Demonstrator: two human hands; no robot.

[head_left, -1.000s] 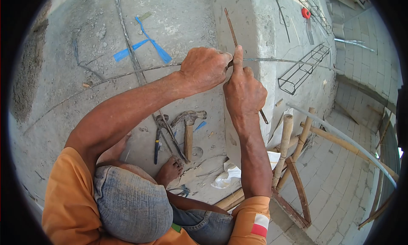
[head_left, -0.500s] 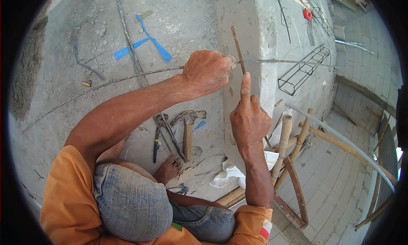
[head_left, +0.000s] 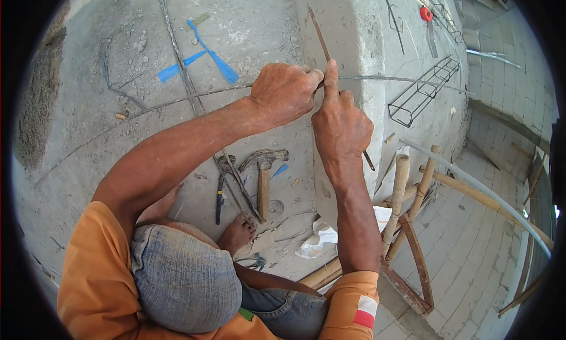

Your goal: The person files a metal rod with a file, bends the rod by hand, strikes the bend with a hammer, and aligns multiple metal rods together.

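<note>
My left hand [head_left: 285,93] is closed in a fist around a long thin steel rod [head_left: 227,90], which runs across the concrete and over the raised ledge. In my right hand [head_left: 343,128] is a narrow rusty hacksaw blade [head_left: 319,35], held with the index finger stretched along it. The blade crosses the rod just right of my left fist, and its lower end [head_left: 368,159] sticks out below my right hand. Whether its edge touches the rod is hidden by my fingers. A second rod [head_left: 177,54] lies beneath the first, with blue strips [head_left: 221,68] near it.
Near my foot lie a claw hammer [head_left: 263,187] and pincers [head_left: 220,192]. A concrete ledge [head_left: 330,22] rises ahead. To the right are bamboo poles [head_left: 396,204], a wire cage [head_left: 421,92] and a red tape measure [head_left: 425,13]; a lower block-paved surface [head_left: 471,234] lies beyond.
My right hand has slid forward and slightly left with the blade, whose lower end now shows below the hand. My left hand has shifted only slightly, still on the rod.
</note>
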